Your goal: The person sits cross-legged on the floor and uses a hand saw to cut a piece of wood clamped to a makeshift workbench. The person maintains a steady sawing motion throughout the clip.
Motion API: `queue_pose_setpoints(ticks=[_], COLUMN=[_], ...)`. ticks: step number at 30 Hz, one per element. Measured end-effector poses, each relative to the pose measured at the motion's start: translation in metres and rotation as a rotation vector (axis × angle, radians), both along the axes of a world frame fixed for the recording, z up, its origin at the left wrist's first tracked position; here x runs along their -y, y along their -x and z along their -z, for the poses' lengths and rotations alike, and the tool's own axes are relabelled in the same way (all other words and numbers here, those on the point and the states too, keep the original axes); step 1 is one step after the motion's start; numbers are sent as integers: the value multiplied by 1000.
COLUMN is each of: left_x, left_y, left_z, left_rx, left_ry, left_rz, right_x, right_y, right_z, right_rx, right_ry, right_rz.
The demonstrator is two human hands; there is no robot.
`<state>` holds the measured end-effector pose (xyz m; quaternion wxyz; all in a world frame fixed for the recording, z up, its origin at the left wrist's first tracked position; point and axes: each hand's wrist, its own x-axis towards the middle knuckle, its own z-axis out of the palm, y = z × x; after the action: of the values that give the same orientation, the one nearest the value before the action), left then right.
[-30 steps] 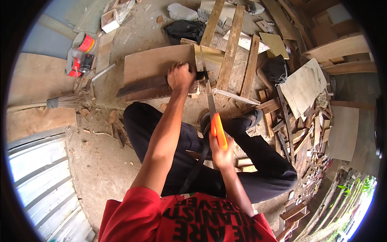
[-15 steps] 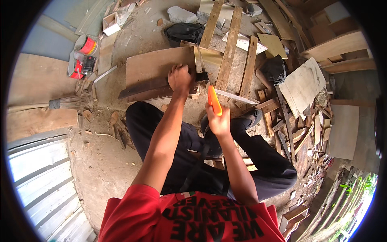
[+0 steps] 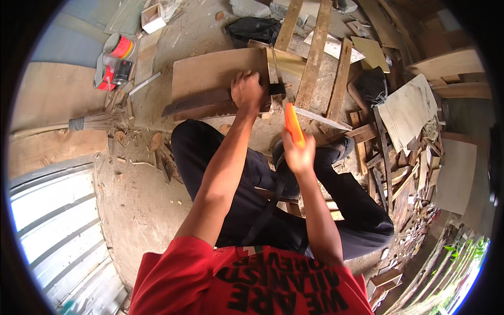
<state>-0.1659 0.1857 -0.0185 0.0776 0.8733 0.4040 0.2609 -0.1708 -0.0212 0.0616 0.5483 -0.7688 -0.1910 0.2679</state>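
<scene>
My left hand (image 3: 247,90) presses down on the right end of a brown wooden board (image 3: 215,76) that lies on the dirt ground ahead of my knees. My right hand (image 3: 297,153) grips the orange handle of a handsaw (image 3: 292,123). The handle points up toward the board's right edge, where the blade meets the wood beside my left hand; the blade itself is mostly hidden. A dark strip of wood (image 3: 197,101) lies across the board's near edge. My legs in dark trousers are folded below the board.
Long planks (image 3: 315,50) and offcuts lie behind and to the right. A pile of scrap wood (image 3: 404,157) fills the right side. Red cans (image 3: 113,65) and a broom (image 3: 89,122) sit at the left. Corrugated sheet (image 3: 52,220) lies at lower left.
My right hand has pushed the saw forward, from near my knee toward the board's edge. My left hand has stayed on the board.
</scene>
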Motion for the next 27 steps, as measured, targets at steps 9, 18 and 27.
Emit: queue_pose_setpoints(ticks=[9, 18, 27], left_x=[-1, 0, 0], left_y=[3, 7, 6], left_z=[-2, 0, -4], left_rx=[-61, -47, -53], left_ry=[97, 67, 114], left_rz=[-58, -7, -29], right_x=[109, 36, 117], right_y=[49, -3, 55], right_z=[8, -21, -9], right_rx=[-7, -127, 32], right_ry=[-95, -27, -102], right_rz=[-88, -11, -97])
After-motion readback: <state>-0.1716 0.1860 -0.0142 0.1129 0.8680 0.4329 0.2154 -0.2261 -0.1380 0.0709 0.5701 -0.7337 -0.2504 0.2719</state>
